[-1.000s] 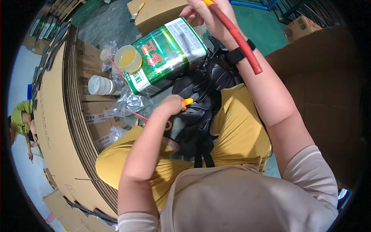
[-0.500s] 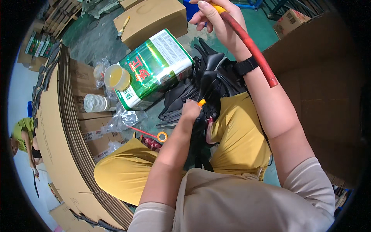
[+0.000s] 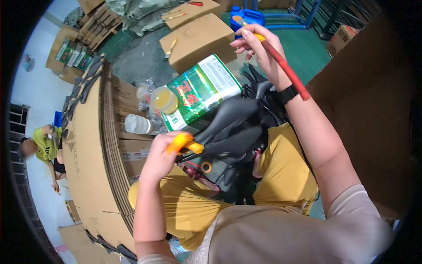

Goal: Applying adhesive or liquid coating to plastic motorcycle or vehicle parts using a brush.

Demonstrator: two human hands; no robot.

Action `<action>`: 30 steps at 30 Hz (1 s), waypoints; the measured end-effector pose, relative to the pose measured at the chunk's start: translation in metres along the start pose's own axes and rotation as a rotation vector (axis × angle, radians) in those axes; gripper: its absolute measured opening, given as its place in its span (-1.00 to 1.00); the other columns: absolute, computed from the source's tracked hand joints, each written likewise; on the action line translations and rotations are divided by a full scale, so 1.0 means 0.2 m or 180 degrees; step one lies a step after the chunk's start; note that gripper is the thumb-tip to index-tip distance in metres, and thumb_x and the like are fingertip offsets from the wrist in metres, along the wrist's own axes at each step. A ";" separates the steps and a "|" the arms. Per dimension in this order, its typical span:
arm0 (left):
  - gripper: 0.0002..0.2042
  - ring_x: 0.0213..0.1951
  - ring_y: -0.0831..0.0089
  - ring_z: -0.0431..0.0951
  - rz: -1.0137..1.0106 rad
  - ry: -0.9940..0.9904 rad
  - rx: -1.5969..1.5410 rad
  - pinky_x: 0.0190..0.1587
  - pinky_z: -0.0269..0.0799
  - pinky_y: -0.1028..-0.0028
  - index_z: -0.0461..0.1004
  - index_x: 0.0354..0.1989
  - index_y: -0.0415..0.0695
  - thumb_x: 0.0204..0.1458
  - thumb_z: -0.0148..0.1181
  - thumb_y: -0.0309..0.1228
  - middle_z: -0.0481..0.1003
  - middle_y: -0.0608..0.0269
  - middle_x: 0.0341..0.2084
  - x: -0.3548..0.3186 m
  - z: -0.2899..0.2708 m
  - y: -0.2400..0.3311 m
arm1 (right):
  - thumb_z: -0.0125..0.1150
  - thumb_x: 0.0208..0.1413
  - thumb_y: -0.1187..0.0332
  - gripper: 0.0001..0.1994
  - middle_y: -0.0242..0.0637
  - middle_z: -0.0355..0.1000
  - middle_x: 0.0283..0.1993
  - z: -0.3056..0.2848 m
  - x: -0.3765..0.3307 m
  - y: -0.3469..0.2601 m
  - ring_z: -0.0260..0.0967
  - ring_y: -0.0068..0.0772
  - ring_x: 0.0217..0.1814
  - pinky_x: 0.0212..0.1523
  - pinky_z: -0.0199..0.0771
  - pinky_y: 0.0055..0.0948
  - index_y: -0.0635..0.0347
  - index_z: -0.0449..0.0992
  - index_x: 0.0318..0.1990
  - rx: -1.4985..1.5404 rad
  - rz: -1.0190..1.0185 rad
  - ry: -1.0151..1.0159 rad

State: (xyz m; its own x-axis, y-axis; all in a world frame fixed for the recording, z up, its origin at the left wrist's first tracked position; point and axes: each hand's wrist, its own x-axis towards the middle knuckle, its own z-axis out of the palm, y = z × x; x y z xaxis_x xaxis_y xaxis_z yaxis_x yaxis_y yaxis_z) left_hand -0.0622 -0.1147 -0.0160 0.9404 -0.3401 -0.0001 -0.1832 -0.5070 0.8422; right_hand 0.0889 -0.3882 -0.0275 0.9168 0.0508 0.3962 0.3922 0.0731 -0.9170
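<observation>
My right hand (image 3: 263,46) is closed round a brush (image 3: 286,66) with a long red handle and bristles pointing away from me. My left hand (image 3: 163,154), with orange-yellow coverings on its fingers, grips a curved black piece (image 3: 233,115), blurred by motion. More black pieces (image 3: 263,90) lie heaped beyond it, in front of my legs. Past my left hand, a green-and-white metal can (image 3: 198,110) lies on its side. On the can stands a clear plastic cup (image 3: 165,100) of yellowish liquid.
Stacked cardboard sheets (image 3: 94,167) form a wall on my left, with black pieces along the top. An open carton (image 3: 365,110) stands at my right. Ahead are a cardboard box (image 3: 202,42) and a blue jug (image 3: 248,18). Another person (image 3: 46,147) works far left.
My left hand has come up and leftward from the heap, bringing the black piece. My right hand still holds the brush, whose bristles now show. The view has shifted.
</observation>
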 end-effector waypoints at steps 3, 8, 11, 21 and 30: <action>-0.64 -0.31 0.46 0.49 -0.0141 0.1143 -0.1055 -0.19 0.35 0.49 0.53 -0.32 -0.35 0.15 -0.04 -0.25 0.52 0.13 -0.33 -0.21 -0.10 -0.05 | 0.03 0.17 0.14 -0.67 -0.28 0.48 -0.24 0.08 0.00 -0.03 0.42 -0.57 -0.21 -0.29 0.37 -0.63 0.26 0.42 -0.14 0.0160 -0.0084 0.0041; -0.54 -0.19 0.38 0.51 0.0260 0.1625 -0.1737 -0.05 0.36 0.43 0.41 -0.13 -0.38 0.17 -0.06 -0.12 0.49 0.10 -0.24 -0.25 -0.04 -0.04 | -0.14 0.22 -0.03 -0.45 -0.16 0.38 0.00 0.23 -0.05 -0.07 0.33 -0.40 0.05 -0.04 0.33 -0.47 0.29 0.26 0.13 0.1013 0.0398 -0.0088; -0.56 -0.17 0.40 0.50 0.0258 0.1565 -0.1809 -0.03 0.34 0.44 0.41 -0.10 -0.38 0.14 0.02 -0.16 0.49 0.12 -0.23 -0.24 0.05 -0.08 | -0.17 0.15 -0.19 -0.33 -0.16 0.36 0.01 0.38 -0.07 -0.09 0.36 -0.36 0.00 -0.02 0.38 -0.41 0.23 0.20 0.18 0.2061 0.0829 -0.0468; -0.75 -0.01 0.30 0.41 -0.0098 0.1846 -0.1908 0.07 0.21 0.42 0.53 -0.20 -0.28 0.16 -0.05 -0.39 0.46 0.02 -0.09 -0.16 0.12 -0.07 | -0.28 0.05 -0.35 -0.18 -0.12 0.36 0.02 0.54 -0.03 -0.19 0.35 -0.25 0.06 0.07 0.36 -0.30 0.25 0.15 0.18 0.3364 0.0967 -0.0483; -0.62 -0.07 0.33 0.46 0.0431 0.1358 -0.0726 0.02 0.37 0.40 0.30 0.09 -0.26 0.16 -0.03 -0.31 0.40 -0.04 -0.04 -0.12 0.03 -0.07 | 0.03 0.12 0.48 -0.76 -0.20 0.42 -0.10 0.55 0.05 -0.05 0.40 -0.42 -0.06 0.02 0.39 -0.44 0.29 0.35 -0.05 0.2743 0.0630 -0.0350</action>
State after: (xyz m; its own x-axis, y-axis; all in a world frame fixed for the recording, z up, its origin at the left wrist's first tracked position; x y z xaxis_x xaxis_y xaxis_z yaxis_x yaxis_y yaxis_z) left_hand -0.0846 -0.1045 -0.0308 0.9546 -0.0124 0.2976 -0.2892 -0.2785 0.9159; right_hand 0.0864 -0.2796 -0.0082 0.9319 0.2340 0.2773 -0.0063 0.7744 -0.6327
